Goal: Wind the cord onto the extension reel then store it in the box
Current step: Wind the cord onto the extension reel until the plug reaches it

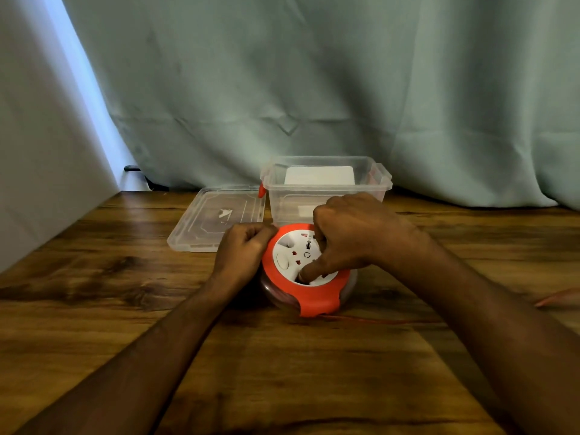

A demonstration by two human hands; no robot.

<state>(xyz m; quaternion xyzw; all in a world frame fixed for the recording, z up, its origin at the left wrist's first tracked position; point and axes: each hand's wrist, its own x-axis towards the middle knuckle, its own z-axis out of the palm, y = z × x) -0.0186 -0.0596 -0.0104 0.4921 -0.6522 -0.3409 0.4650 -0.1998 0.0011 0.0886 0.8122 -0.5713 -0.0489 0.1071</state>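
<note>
The right hand [348, 237] lay over the white socket face of the reel [306, 271], fingers curled down onto it, with one finger [309, 273] pressed into a recess near the front edge of that face. It looked like a winding grip, the finger set to turn the centre. The left hand [243, 249] was clenched against the reel's left side, at the orange rim, seemingly bracing the body so it would not spin; whether it pinched anything between its fingers could not be told.

The reel sat on the wooden table [125, 309], just in front of the box. A thin red cord [376, 321] ran out from under its front edge and trailed right across the table, so winding was judged unfinished. A blurred reddish shape at the far right edge may have been the cord's end, but it was too smeared to say.

The next move probably called for steady turns of the centre while the left hand held the body, until the loose cord was drawn in.

Behind the reel stood the clear plastic box [326, 186], open, with red latches at its sides. Something pale and flat showed at its back, though whether inside or behind it was unclear. Its clear lid [213, 218] lay flat on the table just to the left, touching or nearly touching the box.
</note>
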